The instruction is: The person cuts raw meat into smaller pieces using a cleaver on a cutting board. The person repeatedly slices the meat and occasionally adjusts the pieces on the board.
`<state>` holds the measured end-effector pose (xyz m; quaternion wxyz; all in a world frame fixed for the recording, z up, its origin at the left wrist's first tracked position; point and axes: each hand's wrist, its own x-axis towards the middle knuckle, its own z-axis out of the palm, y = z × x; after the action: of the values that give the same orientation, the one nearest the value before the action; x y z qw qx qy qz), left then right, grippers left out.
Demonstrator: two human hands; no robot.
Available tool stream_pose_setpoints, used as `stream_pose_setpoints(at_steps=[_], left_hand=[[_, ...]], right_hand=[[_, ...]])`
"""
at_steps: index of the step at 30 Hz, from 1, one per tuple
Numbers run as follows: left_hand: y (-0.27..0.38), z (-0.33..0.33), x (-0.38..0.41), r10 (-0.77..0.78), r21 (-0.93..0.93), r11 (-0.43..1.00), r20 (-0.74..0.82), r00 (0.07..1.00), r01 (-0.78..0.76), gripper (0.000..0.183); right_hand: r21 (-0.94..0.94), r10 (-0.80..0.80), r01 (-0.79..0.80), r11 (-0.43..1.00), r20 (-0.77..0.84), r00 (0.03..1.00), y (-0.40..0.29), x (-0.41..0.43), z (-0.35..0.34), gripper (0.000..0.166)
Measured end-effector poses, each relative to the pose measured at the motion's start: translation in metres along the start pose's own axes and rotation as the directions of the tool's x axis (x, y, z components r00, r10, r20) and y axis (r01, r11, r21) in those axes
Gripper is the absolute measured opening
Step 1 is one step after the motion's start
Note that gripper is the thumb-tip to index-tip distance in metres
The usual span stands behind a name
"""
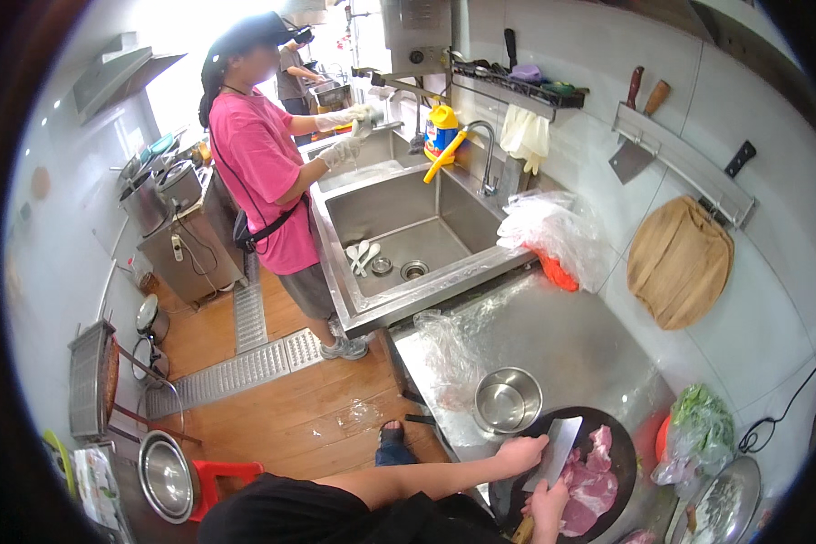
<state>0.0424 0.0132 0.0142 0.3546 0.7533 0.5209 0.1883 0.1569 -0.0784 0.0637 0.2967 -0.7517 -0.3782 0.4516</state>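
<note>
A cleaver (559,445) with a broad metal blade is held over a round dark chopping board (622,449). My right hand (547,506) is closed around it where the blade meets the wooden handle. My left hand (522,455) has its fingers curled at the blade's near side; whether they grip the metal is not clear. Pieces of raw pink meat (588,493) lie on the board, right of the blade and beside my right hand. An empty steel pot (508,400) stands on the metal worktop against the board's upper left side.
Crumpled clear plastic (449,350) lies left of the pot. Bagged greens (704,428) and a metal dish (724,506) are at the right. A deep sink (408,217) adjoins the worktop. A co-worker in a pink shirt (265,177) stands beside it. Knives and a wooden board (680,265) hang on the wall.
</note>
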Motion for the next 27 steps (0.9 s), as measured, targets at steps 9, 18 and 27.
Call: stream_pose_setpoints(at_steps=[9, 18, 27], left_hand=[[0.015, -0.015, -0.003, -0.040, 0.032, 0.999, 0.098, 0.994, 0.037, 0.017], [0.012, -0.009, -0.007, -0.029, 0.059, 0.998, 0.087, 0.996, 0.024, 0.019], [0.005, -0.014, -0.010, 0.080, 0.056, 0.994, 0.162, 0.984, -0.090, 0.018]], right_hand=[[0.008, -0.011, 0.011, 1.000, -0.031, 0.999, 0.012, -0.012, -0.014, 0.023], [-0.361, -0.170, 0.147, 0.921, -0.035, 0.985, 0.008, -0.017, -0.010, 0.032], [-0.319, -0.470, 0.424, 0.847, -0.077, 0.879, 0.025, 0.076, 0.001, 0.019]])
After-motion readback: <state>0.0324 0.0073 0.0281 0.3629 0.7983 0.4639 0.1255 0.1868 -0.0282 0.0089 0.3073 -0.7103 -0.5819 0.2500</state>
